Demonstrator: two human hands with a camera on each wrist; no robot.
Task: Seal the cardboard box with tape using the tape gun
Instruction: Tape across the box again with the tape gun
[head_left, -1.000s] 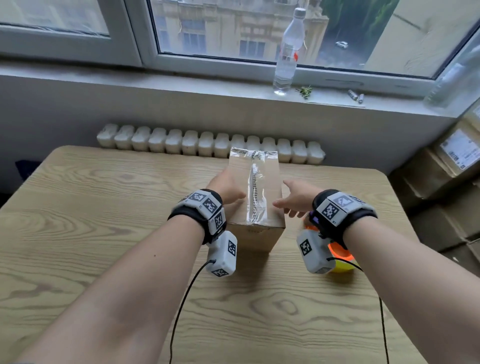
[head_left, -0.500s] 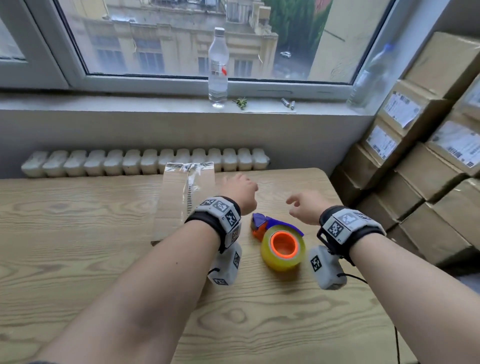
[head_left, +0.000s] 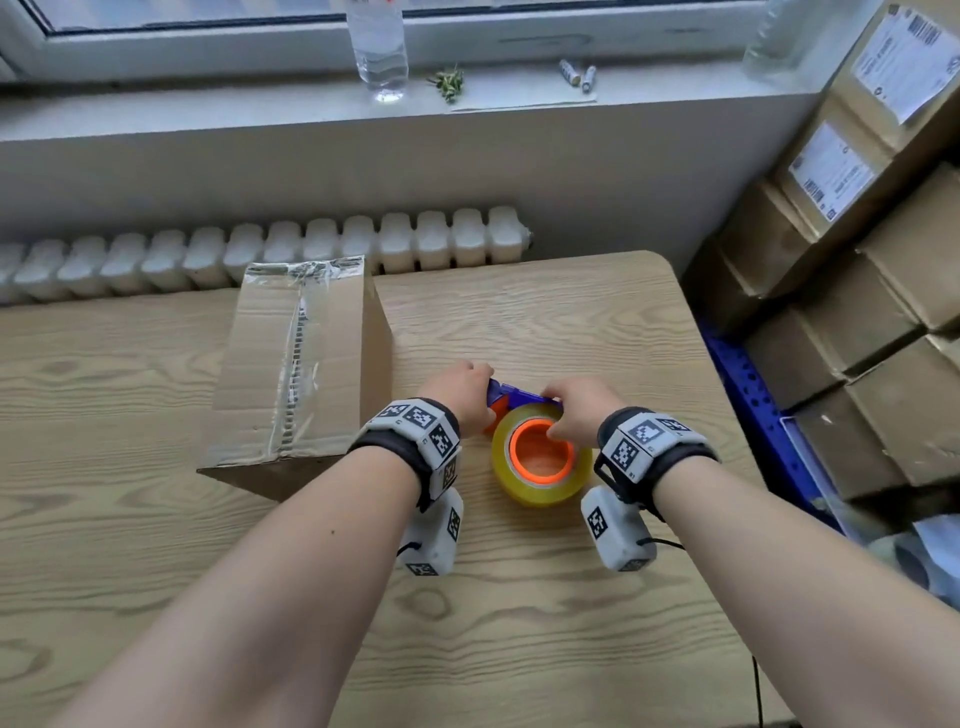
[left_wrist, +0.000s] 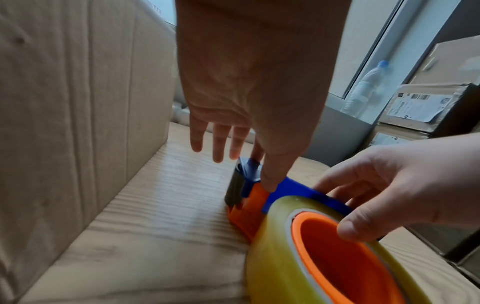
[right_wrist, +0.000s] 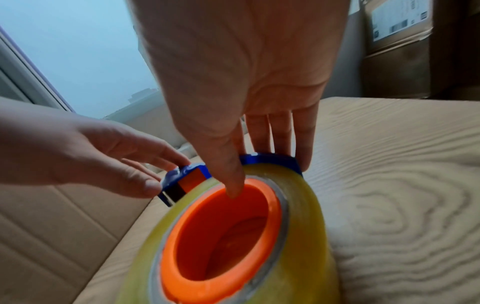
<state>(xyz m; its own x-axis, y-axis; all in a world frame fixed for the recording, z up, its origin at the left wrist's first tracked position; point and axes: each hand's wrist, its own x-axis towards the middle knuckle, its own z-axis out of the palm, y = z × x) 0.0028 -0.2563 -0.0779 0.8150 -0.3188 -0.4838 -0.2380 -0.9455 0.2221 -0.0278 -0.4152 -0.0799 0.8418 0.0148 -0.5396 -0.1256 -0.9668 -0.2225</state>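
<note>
The cardboard box (head_left: 291, 364) stands on the wooden table (head_left: 519, 649), clear tape running along its top seam. To its right lies the tape gun (head_left: 540, 491): a yellow roll on an orange core in a blue frame. My left hand (head_left: 462, 395) pinches the gun's front end, thumb on the orange part (left_wrist: 262, 170), the other fingers straight. My right hand (head_left: 571, 415) holds the roll end, thumb hooked inside the orange core (right_wrist: 249, 164) and fingers behind the blue frame. In the left wrist view the box's side wall (left_wrist: 78, 102) is close on the left.
Stacked cardboard parcels (head_left: 857, 312) fill the right side, with a blue crate (head_left: 753, 395) beside the table's edge. A water bottle (head_left: 379, 47) stands on the windowsill above a white radiator (head_left: 311, 244). Bare tabletop lies in front of the box.
Both hands left the box's sides and moved right to the tape gun, where they now hold it. The head view swung right and down.
</note>
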